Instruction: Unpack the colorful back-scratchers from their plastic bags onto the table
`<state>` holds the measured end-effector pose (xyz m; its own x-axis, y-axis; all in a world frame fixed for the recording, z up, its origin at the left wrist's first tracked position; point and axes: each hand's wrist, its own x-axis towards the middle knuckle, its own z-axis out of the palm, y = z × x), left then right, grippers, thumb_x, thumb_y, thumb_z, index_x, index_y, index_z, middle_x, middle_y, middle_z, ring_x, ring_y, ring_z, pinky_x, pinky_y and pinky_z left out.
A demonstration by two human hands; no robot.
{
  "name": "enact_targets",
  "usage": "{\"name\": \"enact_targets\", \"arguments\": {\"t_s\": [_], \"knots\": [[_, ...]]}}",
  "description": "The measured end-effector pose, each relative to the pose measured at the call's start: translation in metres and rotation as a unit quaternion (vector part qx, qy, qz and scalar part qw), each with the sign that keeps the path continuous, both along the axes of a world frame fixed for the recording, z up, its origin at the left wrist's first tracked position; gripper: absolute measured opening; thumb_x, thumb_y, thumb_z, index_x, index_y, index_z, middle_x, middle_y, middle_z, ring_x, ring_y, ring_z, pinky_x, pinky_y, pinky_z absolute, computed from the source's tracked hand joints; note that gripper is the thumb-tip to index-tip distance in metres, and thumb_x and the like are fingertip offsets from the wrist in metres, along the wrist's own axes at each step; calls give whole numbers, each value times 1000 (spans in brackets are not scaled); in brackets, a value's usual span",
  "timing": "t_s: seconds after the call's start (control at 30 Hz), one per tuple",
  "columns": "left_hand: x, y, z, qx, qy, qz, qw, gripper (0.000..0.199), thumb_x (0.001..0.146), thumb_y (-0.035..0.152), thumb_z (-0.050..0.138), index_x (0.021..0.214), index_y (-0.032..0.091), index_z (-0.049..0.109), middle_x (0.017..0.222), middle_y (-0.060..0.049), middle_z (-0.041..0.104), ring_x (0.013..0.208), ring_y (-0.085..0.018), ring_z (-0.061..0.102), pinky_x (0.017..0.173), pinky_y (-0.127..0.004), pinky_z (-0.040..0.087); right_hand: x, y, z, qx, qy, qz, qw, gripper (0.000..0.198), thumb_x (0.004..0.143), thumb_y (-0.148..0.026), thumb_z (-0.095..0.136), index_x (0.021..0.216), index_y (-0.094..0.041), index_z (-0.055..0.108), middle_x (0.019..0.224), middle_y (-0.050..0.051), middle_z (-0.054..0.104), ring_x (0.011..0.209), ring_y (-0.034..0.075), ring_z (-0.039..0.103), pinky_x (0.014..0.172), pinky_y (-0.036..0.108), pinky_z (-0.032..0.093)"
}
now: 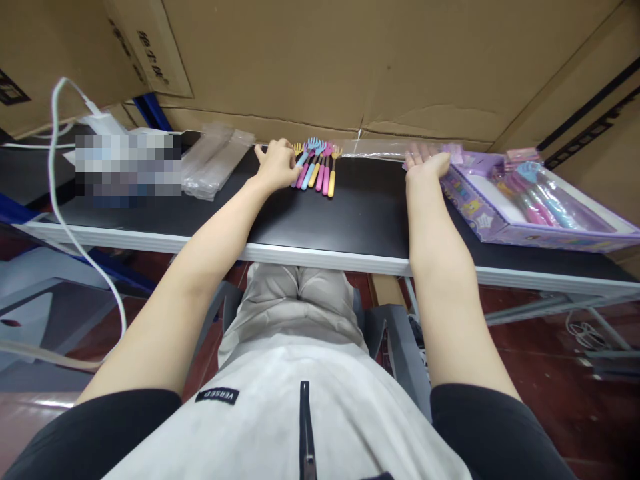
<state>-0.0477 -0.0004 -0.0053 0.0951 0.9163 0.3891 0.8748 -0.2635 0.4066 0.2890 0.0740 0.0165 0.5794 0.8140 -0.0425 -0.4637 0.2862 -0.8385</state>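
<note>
Several small back scratchers (319, 167) lie side by side on the black tabletop, their claw-shaped heads pointing away from me. Yellow, blue and pink ones are among them. My left hand (277, 165) is at the left end of this row, its fingers bent and pinching at the leftmost back scratcher; the fingertips are partly hidden. Farther right, my right hand (426, 162) is open, fingers stretched out at a long clear plastic sleeve (375, 148) near the back edge. Whether the fingers lie over or under the plastic I cannot tell.
A purple display box (505, 230) at the right holds bagged back scratchers (543, 193). Clear plastic bags (215, 160) lie left of my left hand. A white cable (53, 160) hangs over the table's left front. Cardboard (320, 67) walls the back.
</note>
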Motion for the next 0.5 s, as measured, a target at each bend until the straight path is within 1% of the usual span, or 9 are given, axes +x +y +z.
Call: {"name": "enact_targets", "arguments": {"t_s": [0.07, 0.13, 0.23, 0.3, 0.37, 0.43, 0.5], "knots": [[2, 2, -5, -24, 16, -17, 999, 23, 90, 34, 67, 103, 16, 72, 138, -19, 66, 146, -44, 46, 126, -68, 21, -5, -1, 1, 6, -40, 16, 999, 39, 106, -36, 38, 126, -18, 65, 141, 17, 65, 128, 25, 72, 93, 45, 67], [3, 3, -7, -47, 24, -19, 998, 23, 90, 32, 68, 105, 15, 72, 137, -20, 66, 145, -44, 47, 125, -67, 23, -13, -4, 3, 7, -91, 40, 995, 33, 103, -41, 46, 116, -20, 69, 130, 15, 70, 128, 27, 72, 95, 47, 66], [4, 2, -8, -65, 18, -9, 998, 28, 88, 33, 69, 109, 16, 73, 134, -18, 67, 141, -43, 52, 124, -65, 29, -31, -12, 8, -8, -154, 88, 984, 23, 101, -40, 55, 102, -22, 68, 115, 12, 74, 123, 26, 73, 97, 44, 66], [5, 3, -7, -71, 7, 0, 997, 30, 87, 36, 71, 110, 17, 73, 132, -17, 68, 138, -42, 54, 123, -64, 31, -45, -18, 10, -21, -151, 116, 982, 21, 104, -35, 52, 94, -21, 64, 108, 11, 75, 112, 21, 75, 97, 38, 65], [5, 4, -7, -71, -19, 15, 997, 28, 88, 39, 70, 107, 19, 74, 128, -15, 70, 138, -41, 55, 123, -62, 31, -61, -24, 11, -25, -135, 140, 981, 22, 106, -32, 52, 90, -21, 61, 98, 8, 74, 97, 17, 75, 94, 35, 65], [6, 8, -7, -71, -69, 37, 994, 29, 93, 45, 63, 103, 20, 74, 119, -14, 73, 137, -40, 56, 123, -61, 30, -76, -30, 9, -22, -140, 172, 975, 21, 104, -35, 61, 89, -21, 61, 85, 3, 71, 84, 15, 73, 90, 35, 67], [7, 11, -7, -59, -144, 39, 987, 40, 100, 54, 52, 98, 20, 75, 109, -12, 76, 134, -38, 60, 123, -58, 32, -93, -37, 3, -17, -165, 209, 964, 25, 97, -42, 74, 89, -22, 62, 75, -1, 66, 74, 15, 71, 83, 37, 69]]}}
